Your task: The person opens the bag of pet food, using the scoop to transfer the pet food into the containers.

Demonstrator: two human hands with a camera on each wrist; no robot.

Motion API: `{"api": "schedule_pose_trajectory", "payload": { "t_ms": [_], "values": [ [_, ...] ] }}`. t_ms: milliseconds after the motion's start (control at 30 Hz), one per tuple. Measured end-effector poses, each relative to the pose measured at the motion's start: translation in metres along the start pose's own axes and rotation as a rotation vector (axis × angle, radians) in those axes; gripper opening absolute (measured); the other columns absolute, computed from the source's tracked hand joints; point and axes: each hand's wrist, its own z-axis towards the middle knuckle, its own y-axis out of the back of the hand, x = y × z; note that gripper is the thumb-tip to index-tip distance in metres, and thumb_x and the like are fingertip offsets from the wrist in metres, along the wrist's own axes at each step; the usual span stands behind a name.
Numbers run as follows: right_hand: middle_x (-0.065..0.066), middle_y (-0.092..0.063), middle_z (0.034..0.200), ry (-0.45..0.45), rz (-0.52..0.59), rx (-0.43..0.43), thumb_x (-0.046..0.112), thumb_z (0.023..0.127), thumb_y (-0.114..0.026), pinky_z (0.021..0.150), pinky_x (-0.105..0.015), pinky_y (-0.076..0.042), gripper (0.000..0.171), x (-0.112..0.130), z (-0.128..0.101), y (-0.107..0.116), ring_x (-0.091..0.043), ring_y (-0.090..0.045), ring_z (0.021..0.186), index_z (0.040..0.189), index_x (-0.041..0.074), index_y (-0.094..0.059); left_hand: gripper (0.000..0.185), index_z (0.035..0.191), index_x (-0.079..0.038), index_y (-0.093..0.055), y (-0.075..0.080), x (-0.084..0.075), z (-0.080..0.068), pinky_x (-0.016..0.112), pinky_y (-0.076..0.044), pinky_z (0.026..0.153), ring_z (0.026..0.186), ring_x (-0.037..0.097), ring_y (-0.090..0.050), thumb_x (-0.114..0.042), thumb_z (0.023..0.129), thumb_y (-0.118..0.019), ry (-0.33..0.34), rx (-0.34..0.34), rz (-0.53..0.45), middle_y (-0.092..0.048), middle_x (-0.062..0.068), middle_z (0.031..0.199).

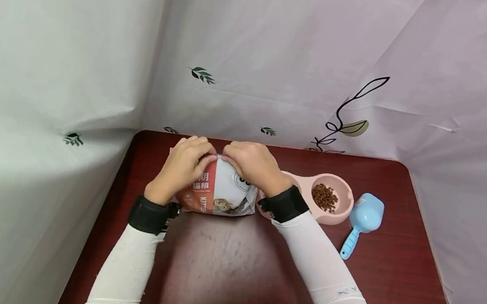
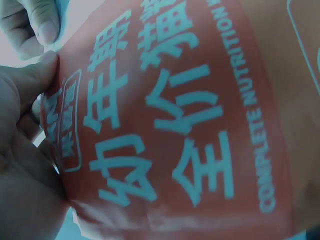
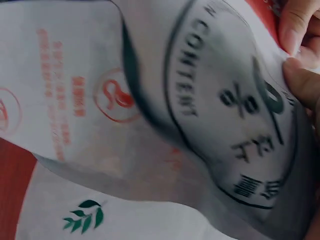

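Observation:
A red and white cat food bag (image 1: 227, 183) with a cat picture low on its front is on the table between both hands. My left hand (image 1: 184, 165) pinches the bag's top edge left of the middle, thumb in front. Close beside it, my right hand (image 1: 257, 165) grips the same edge, the two thumbs nearly meeting. In the left wrist view the bag's red panel (image 2: 165, 115) fills most of the picture, with large pale lettering. The right wrist view shows its white side (image 3: 150, 100) creased and bulging near the fingers.
Right of the bag stands a pink double pet bowl (image 1: 339, 218), its left part behind my right wrist. Brown kibble (image 1: 324, 197) lies in its right bowl. A blue scoop (image 1: 365, 213) rests farther right on the dark red table (image 1: 393, 272). Patterned white cloth (image 1: 254, 62) surrounds the table.

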Motion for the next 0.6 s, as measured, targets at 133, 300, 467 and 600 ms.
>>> {"api": "schedule_pose_trajectory", "payload": {
  "t_ms": [133, 300, 467, 600],
  "values": [
    [0.002, -0.056, 0.073, 0.016, 0.012, -0.034, 0.023, 0.104, -0.063, 0.062, -0.03, -0.048, 0.025, -0.0003, 0.0002, -0.0023, -0.014, -0.053, 0.064, 0.08, 0.014, -0.062, 0.008, 0.086, -0.008, -0.071, -0.0002, 0.002, -0.0004, 0.044, -0.045, 0.081, 0.082, 0.024, -0.062, -0.011, 0.091, -0.077, 0.001, -0.015, -0.005, -0.066, 0.004, 0.082],
    [0.003, -0.07, 0.083, -0.027, -0.044, -0.036, 0.029, 0.103, -0.065, 0.064, -0.032, -0.054, 0.019, 0.0013, -0.0027, -0.0011, -0.014, -0.065, 0.073, 0.093, 0.015, -0.073, 0.011, 0.098, -0.008, -0.076, 0.0025, 0.0022, -0.002, 0.046, -0.046, 0.082, 0.087, 0.027, -0.063, -0.018, 0.096, -0.073, -0.001, 0.025, 0.08, -0.068, 0.005, 0.088],
    [0.002, -0.074, 0.087, -0.046, -0.113, -0.025, 0.035, 0.103, -0.064, 0.058, -0.034, -0.054, 0.024, 0.0056, -0.006, 0.0034, -0.017, -0.067, 0.073, 0.101, 0.014, -0.074, 0.021, 0.107, -0.005, -0.076, 0.0031, -0.0004, -0.0066, 0.047, -0.045, 0.082, 0.092, 0.03, -0.063, -0.022, 0.098, -0.068, -0.022, 0.035, 0.167, -0.069, 0.008, 0.096],
    [0.0, -0.076, 0.093, -0.065, -0.139, -0.007, 0.038, 0.101, -0.066, 0.06, -0.035, -0.056, 0.028, 0.0057, -0.0083, 0.0069, -0.018, -0.07, 0.078, 0.109, 0.013, -0.075, 0.023, 0.106, -0.005, -0.075, 0.0052, -0.0022, -0.0089, 0.047, -0.043, 0.082, 0.094, 0.03, -0.062, -0.024, 0.095, -0.068, -0.032, -0.008, 0.213, -0.07, 0.009, 0.097]
  ]
}}
